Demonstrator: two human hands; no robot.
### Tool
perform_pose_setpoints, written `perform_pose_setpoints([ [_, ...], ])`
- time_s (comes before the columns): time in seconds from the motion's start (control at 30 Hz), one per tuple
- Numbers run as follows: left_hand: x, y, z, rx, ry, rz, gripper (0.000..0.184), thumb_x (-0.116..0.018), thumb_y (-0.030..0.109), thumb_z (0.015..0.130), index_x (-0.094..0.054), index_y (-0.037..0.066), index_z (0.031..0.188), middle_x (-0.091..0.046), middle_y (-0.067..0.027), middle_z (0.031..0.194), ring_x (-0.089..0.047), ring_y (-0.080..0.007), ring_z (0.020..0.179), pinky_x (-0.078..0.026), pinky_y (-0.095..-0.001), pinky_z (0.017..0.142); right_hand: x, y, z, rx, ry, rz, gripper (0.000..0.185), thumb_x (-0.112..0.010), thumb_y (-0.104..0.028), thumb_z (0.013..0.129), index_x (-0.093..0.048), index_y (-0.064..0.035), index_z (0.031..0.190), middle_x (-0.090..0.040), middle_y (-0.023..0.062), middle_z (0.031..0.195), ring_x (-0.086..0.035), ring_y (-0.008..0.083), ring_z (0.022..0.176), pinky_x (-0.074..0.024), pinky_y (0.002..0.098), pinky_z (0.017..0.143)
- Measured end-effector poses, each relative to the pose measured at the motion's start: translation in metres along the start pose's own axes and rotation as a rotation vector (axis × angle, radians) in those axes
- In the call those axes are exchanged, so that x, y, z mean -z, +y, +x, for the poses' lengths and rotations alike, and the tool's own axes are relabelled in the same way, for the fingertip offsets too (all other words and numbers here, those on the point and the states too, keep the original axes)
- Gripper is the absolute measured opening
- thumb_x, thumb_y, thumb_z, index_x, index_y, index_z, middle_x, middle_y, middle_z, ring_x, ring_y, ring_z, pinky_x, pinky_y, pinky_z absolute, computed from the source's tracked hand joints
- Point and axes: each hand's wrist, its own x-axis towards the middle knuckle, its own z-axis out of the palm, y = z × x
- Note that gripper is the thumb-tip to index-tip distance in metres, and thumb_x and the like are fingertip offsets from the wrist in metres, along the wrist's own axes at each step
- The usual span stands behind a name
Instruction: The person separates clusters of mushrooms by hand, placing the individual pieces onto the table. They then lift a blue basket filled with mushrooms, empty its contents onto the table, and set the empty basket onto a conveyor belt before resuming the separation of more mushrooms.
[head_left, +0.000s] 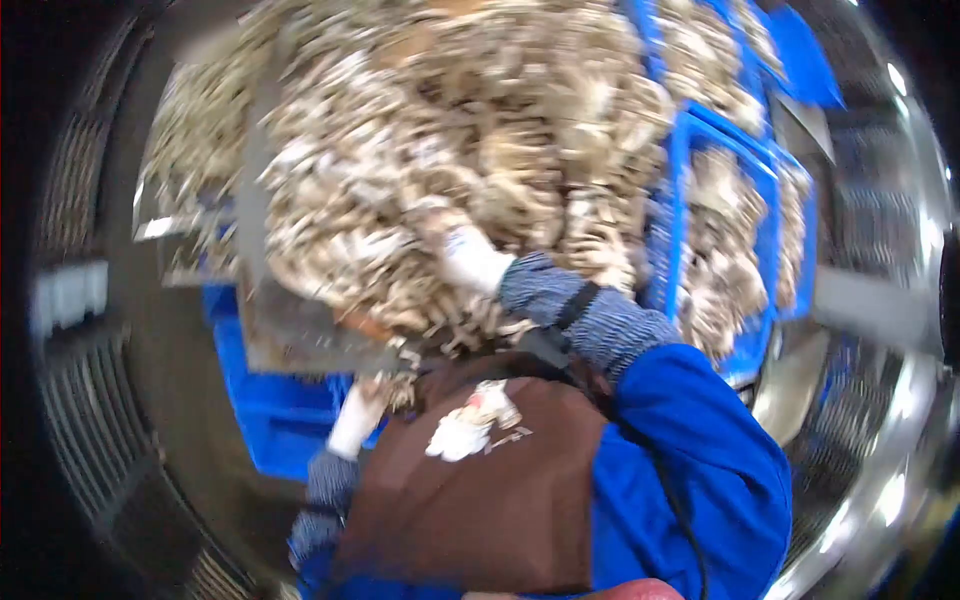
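Note:
A large heap of beige and brown clustered pieces (350,180), perhaps mushrooms, is blurred by motion. It lies on a grey metal table (290,325). My right hand (465,250), pale and smeared, reaches into the middle of the heap; its fingertips are too blurred to read. Low at the table's near edge, my left hand (360,412) has its fingers closed around a small brownish clump (402,392), close to the brown apron (470,490).
Blue crates (676,230) filled with similar pieces stand along the right side. Below the table's left corner are blue bins (260,400). More pieces (195,140) lie on a surface at the upper left. A pale container (68,298) is at the far left.

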Motion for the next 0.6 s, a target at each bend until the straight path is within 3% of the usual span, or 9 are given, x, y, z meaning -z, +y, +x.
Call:
perform_pose_setpoints([
  [0.07,0.005,-0.073,-0.012,-0.025,0.082,0.288,0.031,-0.065,0.017,0.086,-0.058,-0.003,0.109,-0.066,-0.0197,0.102,-0.063,-0.0306,0.094,-0.049,-0.0395,0.081,0.017,0.011,-0.006,-0.08,0.214,-0.141,0.055,-0.068,-0.03,0.076,-0.056,0.0007,0.119,-0.052,0.0224,0.123,-0.047,0.0364,0.12,-0.0368,0.0464,0.103],
  [0.13,0.025,-0.216,0.002,0.056,0.263,0.693,0.047,-0.067,0.031,0.085,-0.054,-0.003,0.115,-0.063,-0.023,0.108,-0.059,-0.04,0.1,-0.047,-0.0466,0.085,0.049,0.017,-0.017,-0.316,0.218,-0.22,0.068,-0.069,-0.032,0.077,-0.045,-0.0003,0.132,-0.044,0.0223,0.13,-0.037,0.0434,0.125,-0.0294,0.0535,0.106],
  [0.23,0.046,-0.229,0.0,0.233,0.224,0.957,0.058,-0.062,0.045,0.086,-0.052,-0.002,0.118,-0.059,-0.0283,0.111,-0.055,-0.0441,0.105,-0.045,-0.0501,0.087,0.036,0.052,-0.042,-0.491,0.064,-0.292,0.078,-0.068,-0.026,0.077,-0.032,-0.0033,0.142,-0.036,0.0239,0.139,-0.038,0.0443,0.125,-0.0332,0.0525,0.103],
  [0.3,0.056,-0.207,0.006,0.277,0.193,1.021,0.051,-0.058,0.041,0.087,-0.057,-0.001,0.115,-0.061,-0.0271,0.108,-0.058,-0.0416,0.103,-0.047,-0.0476,0.087,0.02,0.068,-0.048,-0.504,-0.076,-0.405,0.076,-0.063,-0.015,0.079,-0.029,-0.005,0.145,-0.032,0.0252,0.145,-0.041,0.0436,0.124,-0.0395,0.0517,0.099],
  [0.33,0.061,-0.178,0.006,0.291,0.128,0.94,0.045,-0.057,0.037,0.088,-0.062,-0.001,0.112,-0.065,-0.0245,0.105,-0.061,-0.0391,0.101,-0.048,-0.0457,0.086,0.011,0.077,-0.044,-0.53,-0.338,-0.378,0.076,-0.062,-0.014,0.08,-0.027,-0.0043,0.146,-0.033,0.0249,0.146,-0.046,0.0408,0.121,-0.0406,0.0497,0.099],
  [0.4,0.053,-0.139,0.007,0.141,0.166,0.954,0.038,-0.058,0.033,0.087,-0.066,0.0,0.103,-0.067,-0.0218,0.098,-0.063,-0.038,0.096,-0.049,-0.0452,0.086,0.002,0.083,-0.041,-0.51,-0.375,-0.275,0.073,-0.062,-0.015,0.081,-0.028,-0.0025,0.145,-0.043,0.0265,0.137,-0.052,0.0406,0.115,-0.0437,0.0468,0.096],
  [0.47,0.05,-0.088,0.018,-0.013,0.124,0.837,0.031,-0.063,0.028,0.085,-0.066,-0.002,0.094,-0.068,-0.021,0.093,-0.065,-0.0344,0.091,-0.049,-0.043,0.083,0.053,0.054,-0.058,-0.402,-0.024,-0.264,0.068,-0.057,-0.028,0.086,-0.032,0.0026,0.142,-0.057,0.024,0.125,-0.06,0.0346,0.103,-0.046,0.0454,0.09],
  [0.53,0.015,0.022,0.017,-0.139,0.12,0.628,0.027,-0.066,0.018,0.083,-0.066,-0.003,0.099,-0.068,-0.0179,0.087,-0.066,-0.0309,0.091,-0.049,-0.0406,0.088,0.06,0.059,-0.064,-0.603,0.039,0.064,0.07,-0.061,-0.036,0.085,-0.034,-0.0036,0.141,-0.055,0.0272,0.125,-0.057,0.0384,0.112,-0.0469,0.043,0.093],
  [0.6,-0.005,0.067,0.053,-0.327,0.139,0.44,0.043,-0.067,0.008,0.079,-0.058,-0.003,0.12,-0.066,-0.0182,0.101,-0.064,-0.0267,0.093,-0.051,-0.0391,0.086,0.069,0.054,-0.067,-0.596,0.243,0.32,0.062,-0.064,-0.032,0.083,-0.043,-0.0012,0.132,-0.061,0.0253,0.113,-0.061,0.0378,0.104,-0.0482,0.0418,0.09],
])
